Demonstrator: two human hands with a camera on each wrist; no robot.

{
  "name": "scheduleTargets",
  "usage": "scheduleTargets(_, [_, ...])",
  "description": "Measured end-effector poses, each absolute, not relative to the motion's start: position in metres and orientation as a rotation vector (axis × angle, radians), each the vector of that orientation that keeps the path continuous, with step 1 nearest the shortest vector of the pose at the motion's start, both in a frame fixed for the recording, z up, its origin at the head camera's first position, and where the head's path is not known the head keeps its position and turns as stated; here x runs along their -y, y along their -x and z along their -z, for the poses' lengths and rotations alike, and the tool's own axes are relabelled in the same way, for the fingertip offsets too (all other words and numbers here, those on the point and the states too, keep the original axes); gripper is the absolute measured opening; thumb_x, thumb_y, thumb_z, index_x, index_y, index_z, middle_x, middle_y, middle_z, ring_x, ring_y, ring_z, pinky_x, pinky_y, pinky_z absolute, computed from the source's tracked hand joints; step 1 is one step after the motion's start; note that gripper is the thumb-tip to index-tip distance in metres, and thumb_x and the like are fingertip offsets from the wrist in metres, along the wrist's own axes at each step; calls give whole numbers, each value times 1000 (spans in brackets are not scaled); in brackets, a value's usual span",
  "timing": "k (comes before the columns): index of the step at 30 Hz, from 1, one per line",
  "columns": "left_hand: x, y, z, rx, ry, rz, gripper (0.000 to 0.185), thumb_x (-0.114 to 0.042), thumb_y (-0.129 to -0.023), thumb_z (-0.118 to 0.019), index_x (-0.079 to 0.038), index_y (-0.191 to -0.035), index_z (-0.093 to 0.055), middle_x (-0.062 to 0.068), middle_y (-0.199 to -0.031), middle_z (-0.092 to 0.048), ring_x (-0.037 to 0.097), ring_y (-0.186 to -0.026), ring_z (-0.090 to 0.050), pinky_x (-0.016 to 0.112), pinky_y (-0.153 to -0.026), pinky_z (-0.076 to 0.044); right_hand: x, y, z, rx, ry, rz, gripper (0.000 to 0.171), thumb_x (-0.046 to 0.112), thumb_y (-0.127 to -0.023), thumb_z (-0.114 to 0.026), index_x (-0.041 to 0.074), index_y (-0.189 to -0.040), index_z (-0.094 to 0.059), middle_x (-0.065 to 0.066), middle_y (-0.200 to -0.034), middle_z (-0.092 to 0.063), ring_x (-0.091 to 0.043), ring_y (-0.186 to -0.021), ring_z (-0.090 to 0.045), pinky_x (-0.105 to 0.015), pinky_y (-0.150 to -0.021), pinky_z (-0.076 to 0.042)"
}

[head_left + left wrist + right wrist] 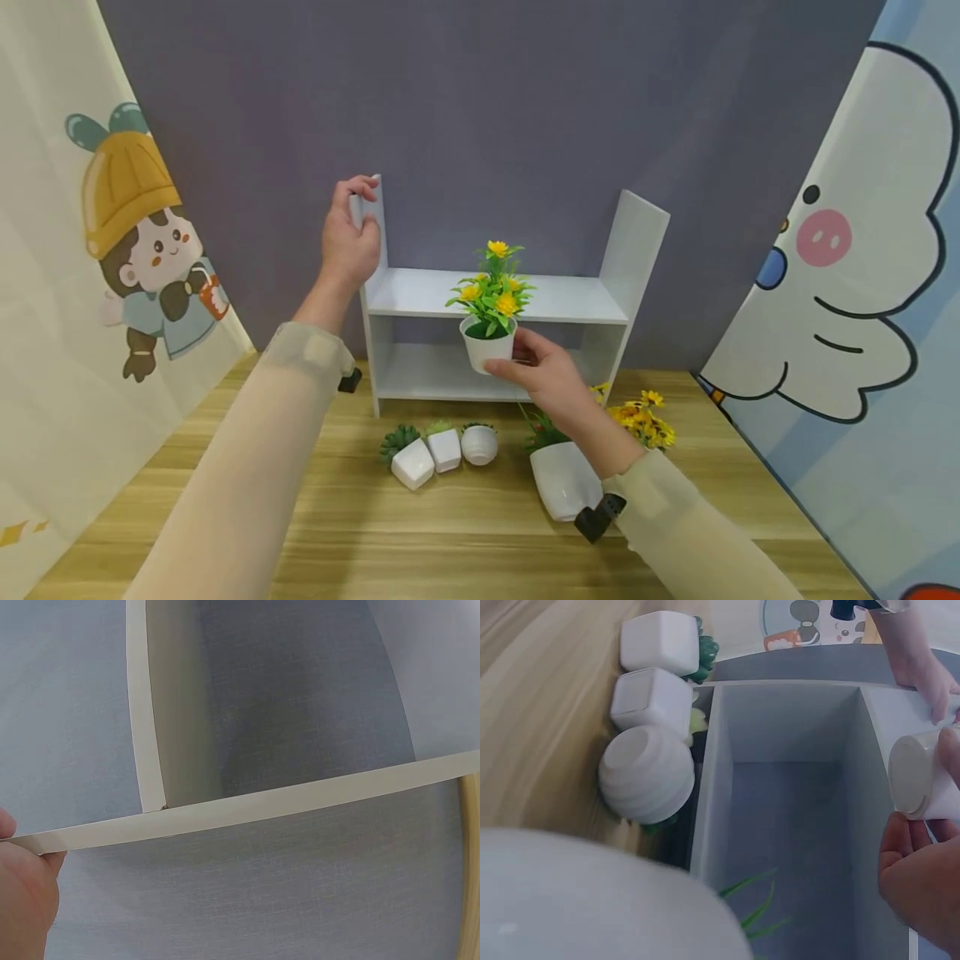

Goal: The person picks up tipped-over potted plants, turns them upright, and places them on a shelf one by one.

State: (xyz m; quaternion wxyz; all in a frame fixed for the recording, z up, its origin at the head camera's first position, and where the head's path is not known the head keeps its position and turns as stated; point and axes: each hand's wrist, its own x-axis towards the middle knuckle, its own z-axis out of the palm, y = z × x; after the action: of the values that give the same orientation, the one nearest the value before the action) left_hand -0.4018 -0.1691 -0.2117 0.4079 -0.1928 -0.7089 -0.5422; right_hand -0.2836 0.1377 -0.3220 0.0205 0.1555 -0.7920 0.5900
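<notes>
A white two-tier shelf (pixel 495 296) stands on the wooden table against a grey backdrop. My left hand (pixel 358 207) grips the top of its left side panel; the left wrist view shows only a bit of that hand (pixel 22 892) by the panel edge (pixel 225 814). My right hand (pixel 517 360) holds a small white pot of yellow flowers (pixel 489 346) in front of the upper shelf board, lifted off the table. The right wrist view shows the pot's underside (pixel 919 776) held by my fingers (pixel 922 885), with the lower shelf compartment (pixel 780 787) beyond it.
Three small white succulent pots (pixel 444 450) sit in a row before the shelf, seen as well in the right wrist view (pixel 646 774). A larger white pot (pixel 562 479) and a bunch of yellow flowers (pixel 645 421) lie under my right forearm. Cartoon curtains flank both sides.
</notes>
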Motion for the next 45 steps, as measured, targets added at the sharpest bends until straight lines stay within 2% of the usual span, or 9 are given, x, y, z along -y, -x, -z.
scheduleTargets(14, [166, 406, 212, 1766, 511, 1348, 26, 14, -94, -44, 2, -116, -51, 11, -148, -65, 17, -151, -54, 26, -119, -40, -103, 306, 295, 2396, -461, -1827, 62, 36, -95, -88, 19, -150, -65, -7, -134, -70, -25, -124, -67, -43, -101, -54])
scheduleTargets(21, [164, 406, 213, 1758, 505, 1356, 27, 15, -93, -43, 4, -117, -52, 11, -147, -66, 17, -149, -55, 25, -117, -40, -87, 317, 281, 2410, -456, -1763, 59, 41, -93, -87, 24, -147, -68, -4, -143, -66, -25, -121, -71, -51, -101, -58])
scheduleTargets(27, [164, 405, 212, 1763, 506, 1365, 27, 14, -94, -42, 2, -117, -51, 10, -148, -64, 17, -150, -54, 24, -119, -40, -72, 328, 272, 2423, -450, -1744, 59, 42, -94, -87, 22, -146, -69, -5, -145, -65, -24, -94, -72, -42, -88, -58])
scheduleTargets(30, [164, 406, 212, 1754, 510, 1363, 27, 15, -94, -42, 3, -116, -52, 11, -148, -65, 18, -149, -55, 30, -121, -42, -66, 333, 271, 2422, -427, -1768, 61, 41, -95, -86, 20, -149, -66, -6, -146, -65, -21, -79, -69, -36, -80, -56])
scheduleTargets(31, [164, 406, 212, 1748, 512, 1363, 27, 15, -94, -42, 3, -116, -52, 11, -147, -65, 18, -149, -56, 32, -122, -42, -64, 335, 271, 2412, -421, -1787, 62, 39, -96, -86, 19, -150, -65, -6, -147, -65, -20, -76, -68, -40, -82, -58])
scheduleTargets(33, [164, 406, 213, 1732, 521, 1357, 27, 16, -93, -43, 4, -115, -53, 13, -146, -66, 20, -148, -56, 39, -122, -43, -60, 338, 272, 2395, -404, -1822, 64, 37, -96, -86, 16, -152, -63, -7, -145, -66, -17, -70, -67, -38, -81, -58])
scheduleTargets(37, [165, 405, 213, 1715, 530, 1364, 27, 18, -93, -42, 5, -115, -53, 13, -145, -66, 22, -148, -56, 47, -125, -42, -51, 345, 272, 2367, -366, -1878, 67, 33, -97, -86, 13, -156, -59, -8, -144, -66, -14, -66, -67, -35, -79, -60])
scheduleTargets(39, [166, 405, 213, 1718, 531, 1366, 28, 18, -94, -42, 5, -115, -53, 14, -146, -65, 22, -148, -56, 48, -126, -41, -47, 348, 273, 2365, -344, -1896, 69, 32, -97, -86, 12, -157, -57, -8, -145, -66, -14, -65, -69, -29, -75, -58])
scheduleTargets(45, [169, 404, 212, 1762, 504, 1367, 27, 14, -95, -42, 0, -117, -52, 10, -148, -64, 18, -149, -55, 36, -124, -42, -36, 352, 275, 2344, -255, -1967, 74, 29, -96, -87, 13, -160, -54, -10, -148, -65, -12, -61, -71, -30, -64, -51])
